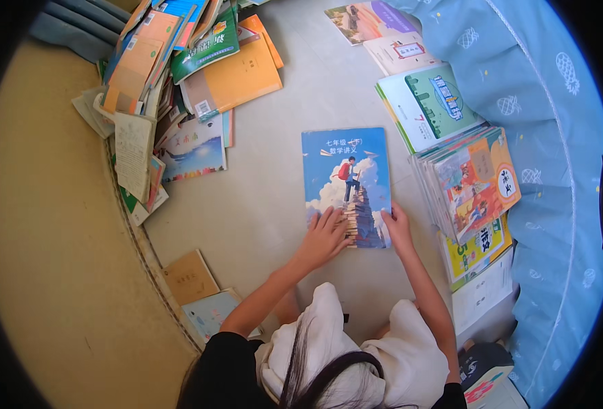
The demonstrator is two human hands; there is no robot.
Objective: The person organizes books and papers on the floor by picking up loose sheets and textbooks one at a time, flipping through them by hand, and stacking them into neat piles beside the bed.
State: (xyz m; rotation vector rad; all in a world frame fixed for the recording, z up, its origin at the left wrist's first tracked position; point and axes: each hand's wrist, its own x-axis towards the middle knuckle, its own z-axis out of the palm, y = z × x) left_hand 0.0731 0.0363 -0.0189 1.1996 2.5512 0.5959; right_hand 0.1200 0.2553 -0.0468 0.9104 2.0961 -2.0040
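A blue-covered book (pixel 346 179) lies closed on the pale floor before me, its cover showing a figure with a red backpack on a stack of books. My left hand (pixel 327 235) rests flat on the cover's lower left part, fingers spread. At the lower right edge, my right hand (pixel 397 225) grips the book, with the thumb on the cover and the other fingers at its side or hidden.
A heap of books and notebooks (pixel 138 66) leans at the upper left by the wall. Stacked textbooks (pixel 475 184) line the right side beside a blue pineapple-print curtain (pixel 552 128). A brown notebook (pixel 191 277) lies at the lower left.
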